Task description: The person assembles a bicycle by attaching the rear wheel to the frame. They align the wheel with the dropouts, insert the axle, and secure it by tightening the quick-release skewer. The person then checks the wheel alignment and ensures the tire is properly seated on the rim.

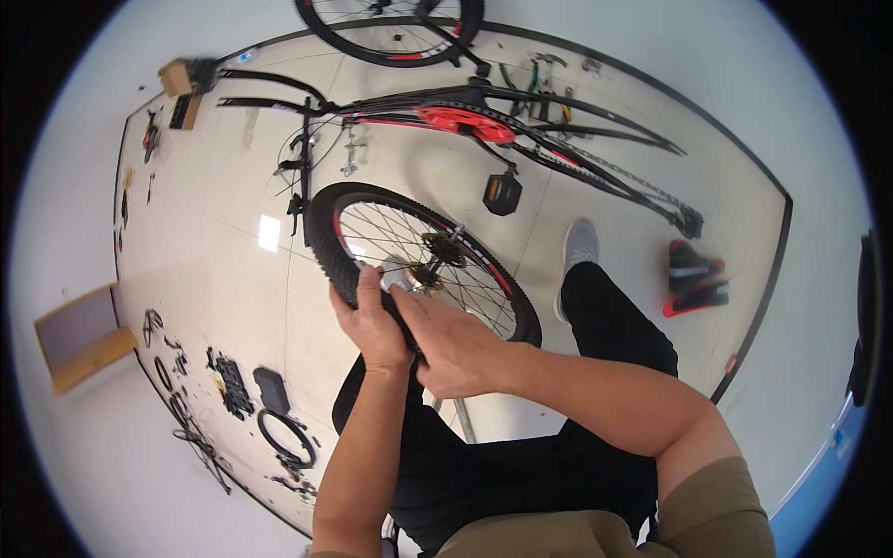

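A bicycle wheel [323, 228] with a black knobby tyre and a black rim with red and white marks leans in front of my legs. Its sprocket cluster [443, 249] sits at the hub among the spokes. On the tyre's near left side, my left hand [375, 327] wraps round the tread with its fingers toward the rim. Close beside it, my right hand [458, 342] is closed on the same stretch of tyre, thumb along the edge. The palms and part of the tyre under them are hidden.
Beyond the wheel lies a black bicycle frame [372, 105] with a red chainring [465, 124] and a pedal [502, 193]. Another wheel [400, 58] is at the top. Red-black saddles [693, 277] lie right, hand tools [549, 84] behind the frame, and bike parts [233, 381] at left.
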A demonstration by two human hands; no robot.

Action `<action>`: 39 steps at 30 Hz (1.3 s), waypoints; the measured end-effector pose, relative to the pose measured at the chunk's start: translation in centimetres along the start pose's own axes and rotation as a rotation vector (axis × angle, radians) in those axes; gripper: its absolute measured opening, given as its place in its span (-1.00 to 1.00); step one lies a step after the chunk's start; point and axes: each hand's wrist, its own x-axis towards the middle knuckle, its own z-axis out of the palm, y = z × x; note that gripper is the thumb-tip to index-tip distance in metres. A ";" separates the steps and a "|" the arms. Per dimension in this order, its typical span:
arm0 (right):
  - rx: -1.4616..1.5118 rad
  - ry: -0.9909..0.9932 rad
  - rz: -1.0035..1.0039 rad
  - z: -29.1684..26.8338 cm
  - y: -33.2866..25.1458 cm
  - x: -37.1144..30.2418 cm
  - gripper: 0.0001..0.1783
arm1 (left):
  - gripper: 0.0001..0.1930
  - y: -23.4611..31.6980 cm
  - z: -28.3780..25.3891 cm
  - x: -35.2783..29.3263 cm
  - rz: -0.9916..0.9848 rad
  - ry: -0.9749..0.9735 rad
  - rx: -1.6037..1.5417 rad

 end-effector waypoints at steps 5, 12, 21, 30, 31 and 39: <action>-0.152 0.115 0.061 2.4 -0.5 0.1 -0.04 | -0.51 -1.1 -0.3 0.4 0.080 0.060 0.065; -0.209 0.169 0.062 7.0 0.1 0.0 -0.05 | -0.19 -1.3 -3.6 -0.5 0.020 0.056 0.128; -0.357 0.345 0.105 7.4 0.4 -3.0 -0.05 | -0.21 6.0 -13.2 -8.2 -0.105 -0.029 -0.352; -0.423 0.409 0.336 4.8 1.5 -7.1 -0.20 | -0.54 5.0 -25.0 -14.4 0.048 0.165 -0.534; -0.429 0.441 0.315 4.7 2.1 -7.7 -0.21 | -0.53 4.8 -25.4 -14.6 0.051 0.179 -0.544; -0.431 0.429 0.349 5.6 2.0 -10.7 -0.22 | -0.55 8.7 -26.1 -16.4 0.131 0.226 -0.657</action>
